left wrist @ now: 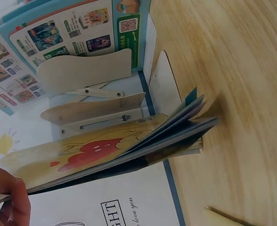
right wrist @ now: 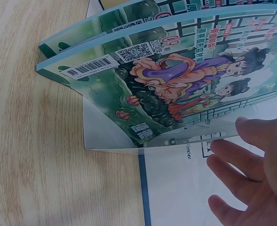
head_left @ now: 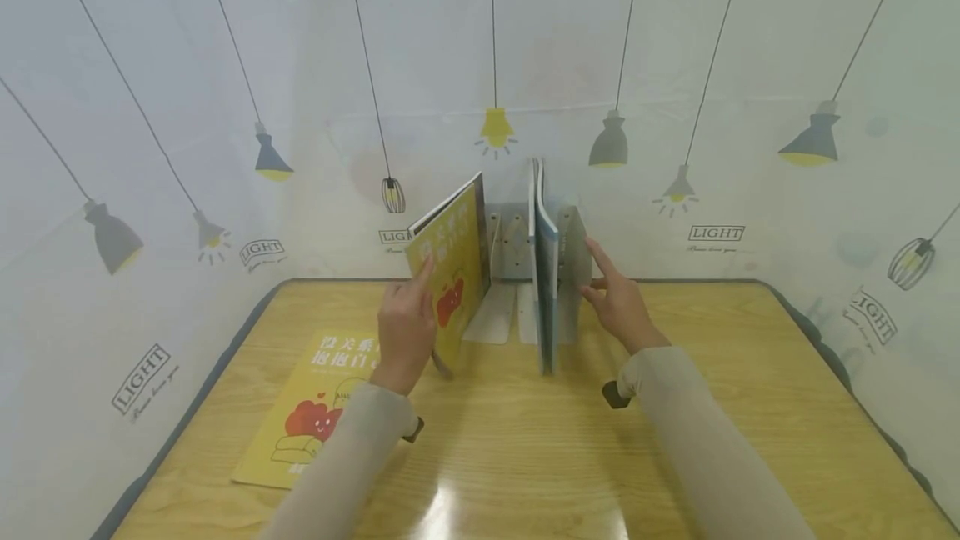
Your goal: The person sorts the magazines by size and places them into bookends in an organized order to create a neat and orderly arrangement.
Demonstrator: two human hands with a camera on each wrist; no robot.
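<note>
My left hand (head_left: 405,327) pinches a standing yellow book (head_left: 453,282) with a red heart character on its cover. In the left wrist view the fingers (left wrist: 18,200) are at the book's edge, and its loose pages fan out at the other end. The book leans at the left side of a white metal bookend (head_left: 491,315). Two magazines (right wrist: 185,80) with illustrated covers stand upright in the right part of the bookend. Beside its right plate (head_left: 573,252) is my right hand (head_left: 624,307), fingers loosely extended; whether the fingertips touch the plate is unclear.
Another yellow book (head_left: 300,407) lies flat on the wooden table (head_left: 525,457) at the left, partly hidden by my left arm. Behind the bookend rises a white backdrop (head_left: 450,40) printed with hanging lamps, which also runs along both sides.
</note>
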